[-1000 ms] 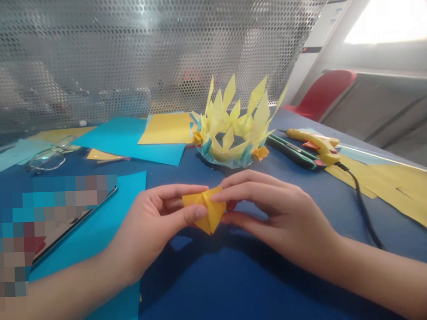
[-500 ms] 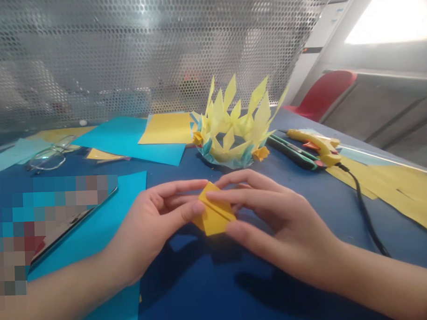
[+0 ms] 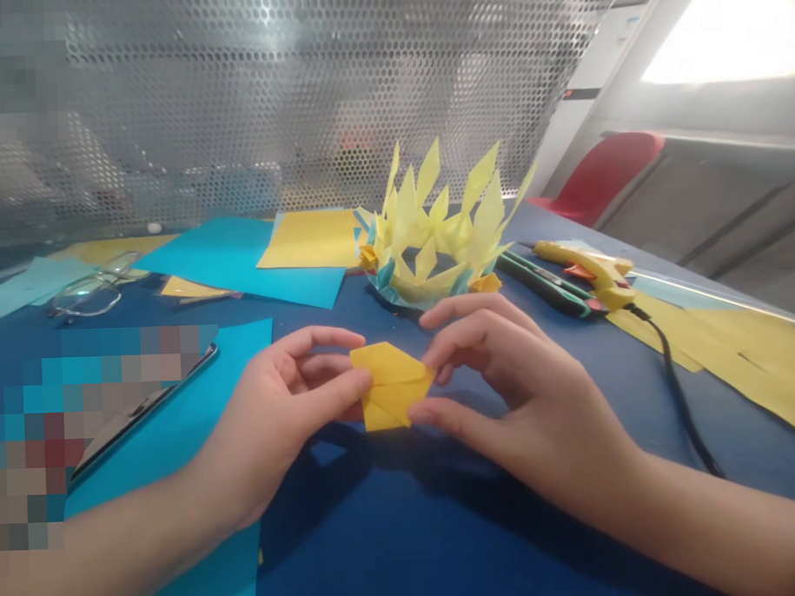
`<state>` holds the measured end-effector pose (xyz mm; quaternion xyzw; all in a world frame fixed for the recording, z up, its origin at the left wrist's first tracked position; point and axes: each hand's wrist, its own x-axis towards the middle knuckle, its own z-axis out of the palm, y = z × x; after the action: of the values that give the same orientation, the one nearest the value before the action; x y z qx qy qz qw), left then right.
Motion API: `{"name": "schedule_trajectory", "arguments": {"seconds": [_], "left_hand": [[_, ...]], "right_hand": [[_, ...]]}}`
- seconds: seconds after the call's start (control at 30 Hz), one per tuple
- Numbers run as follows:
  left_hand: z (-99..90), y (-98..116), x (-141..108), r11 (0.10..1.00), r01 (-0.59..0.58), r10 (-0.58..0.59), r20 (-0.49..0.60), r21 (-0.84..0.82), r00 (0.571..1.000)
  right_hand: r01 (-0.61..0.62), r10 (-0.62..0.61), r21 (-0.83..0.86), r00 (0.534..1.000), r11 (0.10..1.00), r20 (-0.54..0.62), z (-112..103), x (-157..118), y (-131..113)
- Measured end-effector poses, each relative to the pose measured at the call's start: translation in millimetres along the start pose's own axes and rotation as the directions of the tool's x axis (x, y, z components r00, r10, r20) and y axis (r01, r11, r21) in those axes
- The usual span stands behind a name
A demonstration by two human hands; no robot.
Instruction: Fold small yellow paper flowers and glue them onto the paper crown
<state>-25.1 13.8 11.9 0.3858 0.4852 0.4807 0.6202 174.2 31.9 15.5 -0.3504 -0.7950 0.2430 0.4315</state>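
Observation:
A small piece of folded yellow paper [image 3: 391,394] is held just above the blue table, with crease lines across its face. My left hand [image 3: 296,384] pinches its left edge, the thumb in front and the fingers behind. At the paper's right corner are the thumb and fingertips of my right hand [image 3: 504,372], gripping that side lightly. Behind my hands stands a pale yellow paper crown [image 3: 429,284] with tall pointed pieces and a band of light blue and orange folded shapes.
A yellow glue gun [image 3: 589,270] with a black cord and a green-and-black cutter [image 3: 546,284] lie at the right, by yellow paper strips [image 3: 751,346]. Leftward are blue sheets [image 3: 240,260], glasses [image 3: 88,296] and a partly blurred phone-like device [image 3: 147,411]. A perforated metal panel [image 3: 234,104] stands behind.
The yellow paper has been turned, so its crease now runs nearly level. My right hand's fingers have shifted from across the paper's face to its right corner.

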Motion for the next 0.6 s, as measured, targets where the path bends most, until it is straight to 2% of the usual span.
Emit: {"name": "schedule_trajectory", "arguments": {"seconds": [0.2,0.4,0.5,0.6], "left_hand": [[-1.3,0.5,-1.2,0.999,-0.024,0.023,0.039,0.036,0.999],[0.5,-0.9,-0.8,0.991,-0.073,0.055,0.155,0.112,0.986],[1.3,-1.5,-0.9,0.99,-0.07,0.053,0.134,0.125,0.99],[1.0,-1.9,-0.4,0.991,-0.05,0.039,0.087,0.126,0.995]], "right_hand": [[-0.022,0.019,0.047,0.998,0.999,0.056,-0.4,-1.1,-0.6],[0.069,-0.072,0.057,0.996,0.996,0.049,-0.5,-1.7,-1.2],[0.067,-0.071,0.114,0.997,0.991,0.036,0.0,-1.6,0.3],[0.076,-0.081,0.097,0.996,0.992,0.038,-0.8,-1.6,1.8]]}}
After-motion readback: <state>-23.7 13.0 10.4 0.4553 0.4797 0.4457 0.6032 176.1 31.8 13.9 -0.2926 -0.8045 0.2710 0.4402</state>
